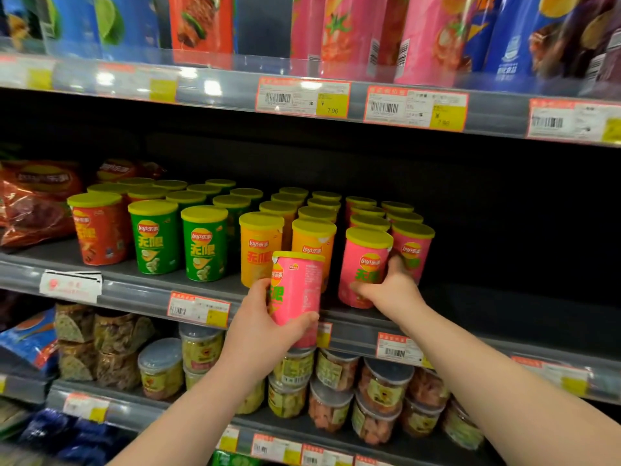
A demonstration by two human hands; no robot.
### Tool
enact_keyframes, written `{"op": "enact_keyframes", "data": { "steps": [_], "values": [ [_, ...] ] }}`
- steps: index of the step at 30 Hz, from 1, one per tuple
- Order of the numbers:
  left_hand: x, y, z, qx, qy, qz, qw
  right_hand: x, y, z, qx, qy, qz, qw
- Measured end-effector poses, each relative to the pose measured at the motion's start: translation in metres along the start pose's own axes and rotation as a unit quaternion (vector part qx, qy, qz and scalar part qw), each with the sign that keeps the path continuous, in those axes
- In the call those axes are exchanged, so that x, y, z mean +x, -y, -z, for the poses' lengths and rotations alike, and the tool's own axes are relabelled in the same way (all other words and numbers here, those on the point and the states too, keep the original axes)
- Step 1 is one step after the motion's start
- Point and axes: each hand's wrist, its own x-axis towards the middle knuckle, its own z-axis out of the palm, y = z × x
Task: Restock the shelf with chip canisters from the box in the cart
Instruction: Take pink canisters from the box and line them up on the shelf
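Your left hand (260, 317) was wrapped around a short pink chip canister with a yellow lid (295, 290), holding it upright in the air just in front of the grey middle shelf's front rail (134, 292), thumb on its left side and fingers curled under its right. Your right hand (391, 289) gripped the lower part of a second pink yellow-lidded canister (366, 260) standing at the shelf's front edge, beside rows of orange (258, 247), green (205, 243) and red canisters (99, 228)
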Motion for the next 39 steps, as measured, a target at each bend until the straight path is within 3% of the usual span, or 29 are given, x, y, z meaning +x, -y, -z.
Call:
{"op": "enact_keyframes", "data": {
  "steps": [13,20,22,27,35,39],
  "values": [
    [0.004,0.002,-0.005,0.003,-0.008,-0.011,1.0,0.017,0.004,0.0,0.001,-0.005,-0.023,1.0],
    [0.004,-0.01,-0.021,-0.032,0.01,-0.039,0.999,-0.008,-0.005,0.017,0.033,-0.054,0.052,0.997],
    [0.005,-0.014,-0.029,-0.03,0.011,-0.051,0.998,-0.022,-0.001,0.024,0.079,-0.032,0.078,0.993],
    [0.005,-0.032,-0.054,0.012,0.012,-0.124,0.992,-0.049,0.006,0.028,0.141,0.091,0.066,0.984],
    [0.01,-0.041,-0.071,0.089,0.031,-0.218,0.971,-0.038,-0.009,0.058,0.17,-0.027,0.061,0.983],
    [0.02,-0.024,-0.07,0.278,0.037,-0.227,0.933,-0.015,-0.027,0.073,0.125,-0.033,0.056,0.99]
  ]
}}
